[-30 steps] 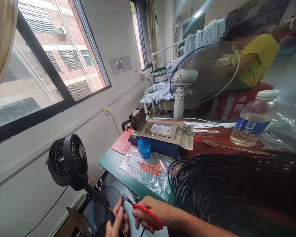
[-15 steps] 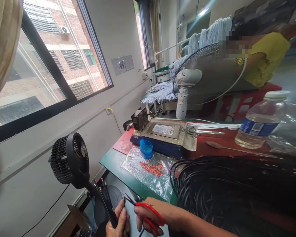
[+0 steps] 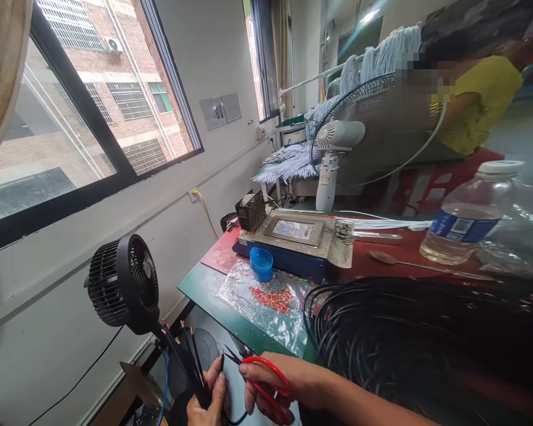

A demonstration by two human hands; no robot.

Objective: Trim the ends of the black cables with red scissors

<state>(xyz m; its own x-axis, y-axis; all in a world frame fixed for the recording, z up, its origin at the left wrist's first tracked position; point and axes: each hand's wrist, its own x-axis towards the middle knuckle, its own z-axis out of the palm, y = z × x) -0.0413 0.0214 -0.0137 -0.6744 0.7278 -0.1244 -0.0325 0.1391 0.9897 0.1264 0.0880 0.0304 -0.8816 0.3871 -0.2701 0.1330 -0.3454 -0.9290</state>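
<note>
Black cables bunched in left hand, one end pinched upright, apparently for blade access; right hand grips red-handled scissors, off worktop's near edge

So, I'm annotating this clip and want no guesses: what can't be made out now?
In the head view:
- Left hand: wrist cut off by the bottom edge.
- Upright black cable: tip too small to read its wires.
- Black coil: right part lost in darkness.
- Bottle label: print too small.
</note>
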